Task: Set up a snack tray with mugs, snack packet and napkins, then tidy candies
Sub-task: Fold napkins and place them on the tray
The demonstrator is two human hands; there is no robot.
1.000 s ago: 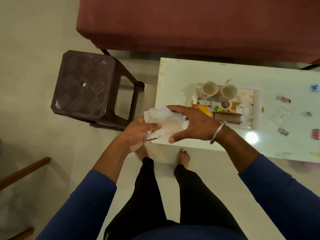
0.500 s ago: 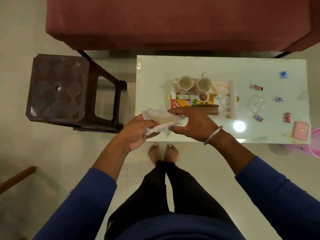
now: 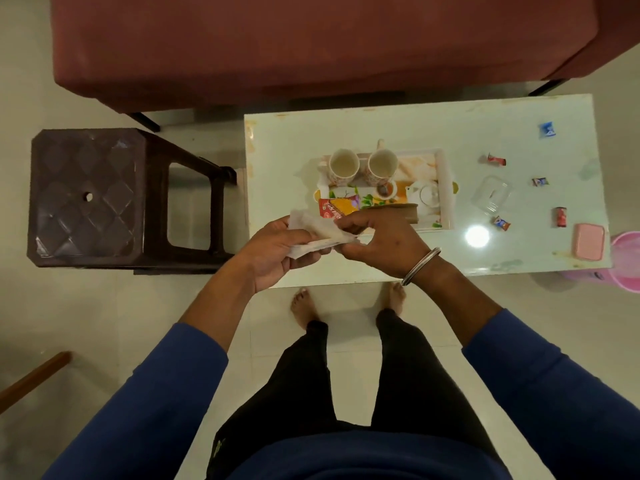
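Gripping napkins (image 3: pixel 313 233), both hands, tray (image 3: pixel 446 188) partly hidden

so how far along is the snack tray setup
Done: two mugs and the snack packet sit on the tray. In hand: the left hand and right hand hold a napkin above the table's near edge. Left: put it on the tray, then gather the five candies scattered on the table.

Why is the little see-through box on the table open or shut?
Open. The clear box has no lid on it, and the pink lid lies apart near the table's corner.
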